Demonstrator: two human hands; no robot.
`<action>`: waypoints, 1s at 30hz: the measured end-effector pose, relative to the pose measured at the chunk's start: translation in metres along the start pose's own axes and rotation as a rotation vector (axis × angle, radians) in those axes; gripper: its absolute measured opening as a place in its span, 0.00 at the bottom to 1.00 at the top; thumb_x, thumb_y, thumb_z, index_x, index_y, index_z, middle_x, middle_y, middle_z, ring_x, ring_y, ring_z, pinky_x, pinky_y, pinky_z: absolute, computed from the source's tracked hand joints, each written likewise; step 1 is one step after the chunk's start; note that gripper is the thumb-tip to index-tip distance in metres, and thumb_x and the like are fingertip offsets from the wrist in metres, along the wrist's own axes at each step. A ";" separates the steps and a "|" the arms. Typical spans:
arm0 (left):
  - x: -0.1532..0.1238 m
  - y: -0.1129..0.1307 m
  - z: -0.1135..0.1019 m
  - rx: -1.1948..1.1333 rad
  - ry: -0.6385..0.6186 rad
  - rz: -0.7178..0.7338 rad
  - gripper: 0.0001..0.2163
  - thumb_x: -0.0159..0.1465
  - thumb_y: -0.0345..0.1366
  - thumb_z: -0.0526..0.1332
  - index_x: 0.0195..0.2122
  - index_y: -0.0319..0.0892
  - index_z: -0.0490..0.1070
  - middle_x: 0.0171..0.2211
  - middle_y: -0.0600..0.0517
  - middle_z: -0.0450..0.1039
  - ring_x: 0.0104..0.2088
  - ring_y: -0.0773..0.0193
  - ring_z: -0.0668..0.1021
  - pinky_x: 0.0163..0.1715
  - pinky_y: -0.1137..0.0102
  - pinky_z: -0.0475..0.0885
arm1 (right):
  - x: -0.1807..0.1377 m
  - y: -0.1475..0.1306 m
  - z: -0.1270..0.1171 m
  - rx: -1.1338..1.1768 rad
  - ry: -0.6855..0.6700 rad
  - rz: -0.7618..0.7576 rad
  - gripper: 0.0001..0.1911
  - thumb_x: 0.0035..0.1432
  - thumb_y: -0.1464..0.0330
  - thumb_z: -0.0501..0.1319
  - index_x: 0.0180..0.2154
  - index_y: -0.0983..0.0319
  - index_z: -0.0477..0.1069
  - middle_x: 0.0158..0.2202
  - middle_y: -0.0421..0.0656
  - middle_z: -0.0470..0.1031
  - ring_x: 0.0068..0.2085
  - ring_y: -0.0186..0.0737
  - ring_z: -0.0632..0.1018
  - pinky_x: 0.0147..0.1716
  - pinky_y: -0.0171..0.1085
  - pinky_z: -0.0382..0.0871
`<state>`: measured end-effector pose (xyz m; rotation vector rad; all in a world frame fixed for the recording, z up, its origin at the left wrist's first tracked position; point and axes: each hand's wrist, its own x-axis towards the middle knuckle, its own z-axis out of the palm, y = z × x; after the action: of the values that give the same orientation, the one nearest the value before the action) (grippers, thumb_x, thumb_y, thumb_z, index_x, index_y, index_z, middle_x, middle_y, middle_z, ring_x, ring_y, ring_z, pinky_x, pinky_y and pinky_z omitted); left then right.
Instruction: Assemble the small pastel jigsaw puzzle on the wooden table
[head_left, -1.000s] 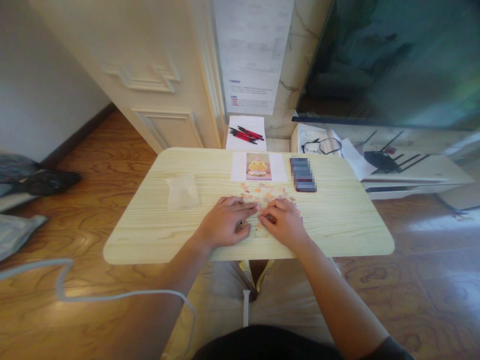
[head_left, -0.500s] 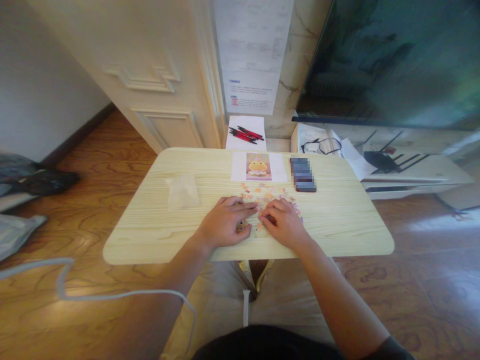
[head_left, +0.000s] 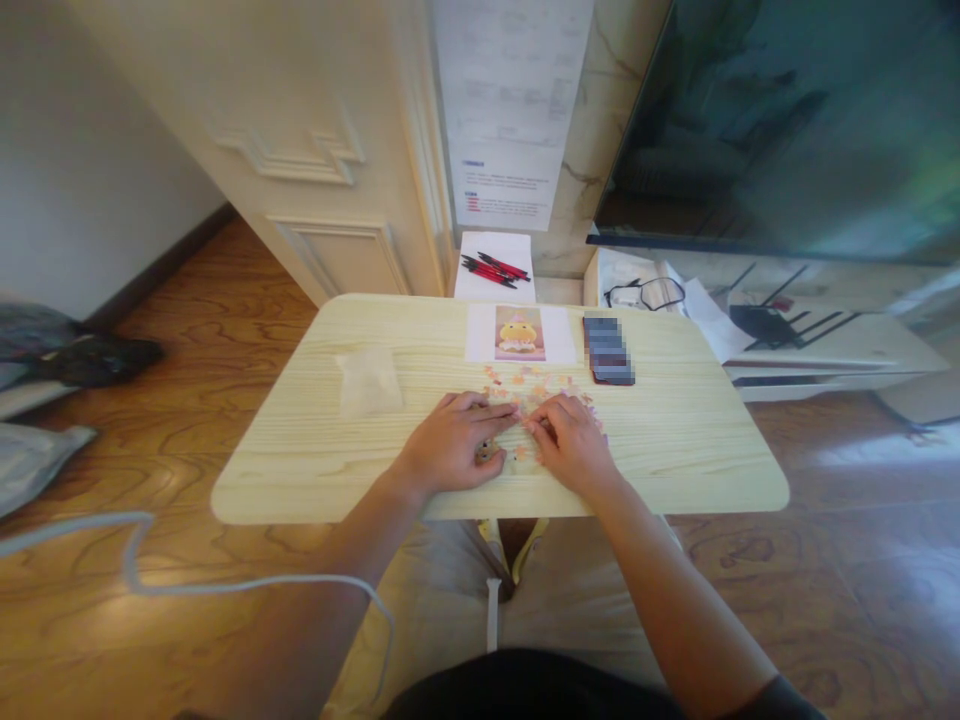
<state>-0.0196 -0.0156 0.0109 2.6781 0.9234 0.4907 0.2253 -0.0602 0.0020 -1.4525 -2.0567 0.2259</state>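
Observation:
Small pink, orange and purple jigsaw puzzle pieces [head_left: 517, 378] lie scattered at the middle of the pale wooden table [head_left: 300, 450]. My left hand [head_left: 454, 445] rests among them, palm down, with its index finger stretched to the right and its thumb apart. Part of the pieces is hidden beneath that hand. On the other side, my right hand [head_left: 574, 445] pinches a tiny puzzle piece between thumb and index finger, close to my left fingertips. Just beyond the pieces lies a white sheet with a printed picture [head_left: 519, 335] of a yellow figure.
A phone [head_left: 609, 350] lies right of the sheet, a translucent plastic bag [head_left: 370, 381] at left. Red pens [head_left: 496, 270] rest on white paper behind the table. A pale cable [head_left: 247, 583] crosses my left arm. A large dark screen [head_left: 780, 130] stands at back right.
My right thumb and index finger have closed together and shifted slightly, beside my left fingertips. My left hand keeps its place. The whole view has shifted a little.

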 end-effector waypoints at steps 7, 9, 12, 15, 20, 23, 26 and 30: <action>0.000 0.001 0.000 0.010 0.007 0.002 0.29 0.65 0.41 0.65 0.68 0.55 0.71 0.65 0.53 0.75 0.59 0.46 0.73 0.59 0.48 0.69 | 0.000 -0.001 -0.001 0.025 -0.004 -0.020 0.07 0.71 0.68 0.62 0.46 0.56 0.79 0.44 0.46 0.79 0.48 0.49 0.76 0.50 0.48 0.69; 0.000 0.000 0.000 0.024 0.008 -0.003 0.28 0.66 0.42 0.65 0.68 0.55 0.72 0.66 0.54 0.75 0.59 0.46 0.73 0.59 0.48 0.69 | -0.001 -0.002 -0.001 -0.006 -0.004 -0.030 0.07 0.70 0.66 0.64 0.46 0.55 0.81 0.44 0.46 0.79 0.48 0.49 0.76 0.49 0.49 0.69; 0.000 0.000 0.001 0.035 0.007 -0.006 0.27 0.66 0.42 0.64 0.68 0.56 0.72 0.66 0.55 0.74 0.60 0.46 0.73 0.59 0.48 0.68 | -0.001 -0.002 0.000 -0.024 0.003 -0.030 0.06 0.68 0.65 0.66 0.44 0.53 0.82 0.42 0.45 0.79 0.47 0.49 0.76 0.48 0.49 0.69; 0.000 0.000 0.001 0.035 0.011 -0.005 0.26 0.67 0.43 0.64 0.67 0.54 0.73 0.66 0.54 0.75 0.59 0.46 0.73 0.58 0.48 0.69 | -0.001 -0.001 0.000 -0.007 0.016 -0.019 0.04 0.68 0.66 0.67 0.39 0.54 0.82 0.41 0.44 0.79 0.47 0.48 0.77 0.49 0.48 0.70; 0.000 -0.001 0.002 0.031 0.013 0.009 0.26 0.66 0.42 0.64 0.66 0.52 0.74 0.66 0.54 0.75 0.58 0.46 0.74 0.57 0.48 0.70 | 0.000 0.003 0.003 0.016 0.020 0.013 0.05 0.67 0.63 0.70 0.43 0.55 0.82 0.41 0.44 0.79 0.47 0.48 0.77 0.51 0.48 0.70; -0.001 -0.002 0.002 0.031 0.012 0.019 0.27 0.65 0.41 0.64 0.67 0.53 0.73 0.66 0.54 0.75 0.58 0.46 0.73 0.57 0.49 0.70 | 0.000 0.004 0.005 -0.024 0.026 0.034 0.05 0.67 0.62 0.70 0.40 0.56 0.82 0.41 0.45 0.79 0.47 0.48 0.77 0.52 0.48 0.70; -0.001 -0.002 0.002 0.025 0.009 0.020 0.28 0.65 0.41 0.64 0.68 0.54 0.72 0.66 0.55 0.74 0.58 0.47 0.74 0.57 0.49 0.70 | 0.000 0.004 0.005 -0.056 0.016 0.016 0.06 0.69 0.62 0.68 0.42 0.56 0.82 0.41 0.46 0.78 0.48 0.48 0.77 0.51 0.48 0.70; 0.000 -0.001 0.001 0.020 0.013 0.015 0.27 0.65 0.41 0.64 0.67 0.54 0.72 0.66 0.55 0.75 0.58 0.47 0.74 0.57 0.50 0.70 | -0.001 0.004 0.004 -0.041 0.011 0.004 0.06 0.70 0.62 0.67 0.44 0.56 0.82 0.42 0.45 0.79 0.48 0.47 0.77 0.50 0.46 0.70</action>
<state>-0.0201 -0.0149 0.0090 2.7047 0.9180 0.5054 0.2260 -0.0585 -0.0032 -1.4785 -2.0608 0.1779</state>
